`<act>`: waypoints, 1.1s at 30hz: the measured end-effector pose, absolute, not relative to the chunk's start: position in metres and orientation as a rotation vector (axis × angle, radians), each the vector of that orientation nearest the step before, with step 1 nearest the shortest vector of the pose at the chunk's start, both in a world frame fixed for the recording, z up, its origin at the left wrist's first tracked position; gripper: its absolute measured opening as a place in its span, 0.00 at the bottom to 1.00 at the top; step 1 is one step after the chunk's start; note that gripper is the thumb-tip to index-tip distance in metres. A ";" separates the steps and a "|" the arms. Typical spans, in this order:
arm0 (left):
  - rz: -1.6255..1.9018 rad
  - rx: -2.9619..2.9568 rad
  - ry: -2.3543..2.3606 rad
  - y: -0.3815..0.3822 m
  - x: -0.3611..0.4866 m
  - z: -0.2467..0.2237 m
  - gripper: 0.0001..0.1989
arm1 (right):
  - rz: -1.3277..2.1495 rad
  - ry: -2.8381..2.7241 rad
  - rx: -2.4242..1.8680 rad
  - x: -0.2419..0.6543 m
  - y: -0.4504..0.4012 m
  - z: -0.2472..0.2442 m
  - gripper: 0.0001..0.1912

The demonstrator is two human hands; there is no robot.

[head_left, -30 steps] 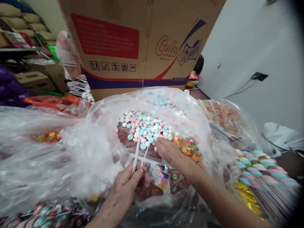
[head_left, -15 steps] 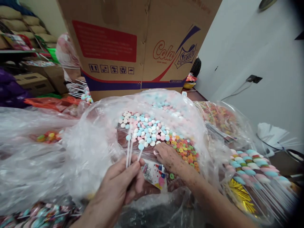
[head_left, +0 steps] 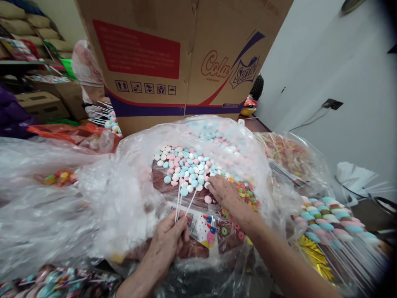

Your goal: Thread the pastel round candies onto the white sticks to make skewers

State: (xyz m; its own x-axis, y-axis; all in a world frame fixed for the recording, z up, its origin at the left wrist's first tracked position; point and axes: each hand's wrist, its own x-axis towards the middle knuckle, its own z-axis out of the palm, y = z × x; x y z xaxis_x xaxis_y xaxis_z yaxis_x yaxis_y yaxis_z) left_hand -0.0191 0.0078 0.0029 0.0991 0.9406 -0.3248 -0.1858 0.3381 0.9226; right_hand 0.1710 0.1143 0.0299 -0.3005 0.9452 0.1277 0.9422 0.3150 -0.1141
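My left hand [head_left: 169, 240] is clenched on a few thin white sticks [head_left: 181, 203], pinched between thumb and fingers, their upper ends pointing up into the heap of pastel candies [head_left: 186, 165]. That heap of pink, blue and white discs lies inside a wide clear plastic bag [head_left: 124, 194] spread open in front of me. My right hand [head_left: 223, 192] lies palm down at the near edge of the heap, fingertips [head_left: 209, 184] touching the discs; whether it has one pinched I cannot tell. Just to the right of that hand, in the same bag, is a patch of small coloured ring candies [head_left: 248, 194]. A printed paper label [head_left: 201, 227] lies between my two hands, under the plastic.

Behind the bag stands a big cardboard box [head_left: 186, 58] with a red panel and cola lettering. To the right lies a row of finished pastel lollipops [head_left: 328, 219] with their sticks fanned toward me, beside gold foil wrappers [head_left: 316, 256]. On the left, another clear bag holds a few bright sweets [head_left: 58, 178].
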 end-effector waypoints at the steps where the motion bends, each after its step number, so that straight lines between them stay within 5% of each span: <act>1: 1.004 0.842 1.162 0.008 -0.019 0.004 0.19 | 0.000 -2.434 -1.751 0.167 0.115 0.028 0.07; 18: 1.000 0.841 1.159 0.008 -0.018 0.001 0.17 | 0.024 -2.536 -1.274 0.180 0.081 0.009 0.09; 33: 0.989 0.844 1.163 0.009 -0.019 -0.006 0.19 | 0.239 -2.421 -1.467 0.179 0.098 0.018 0.09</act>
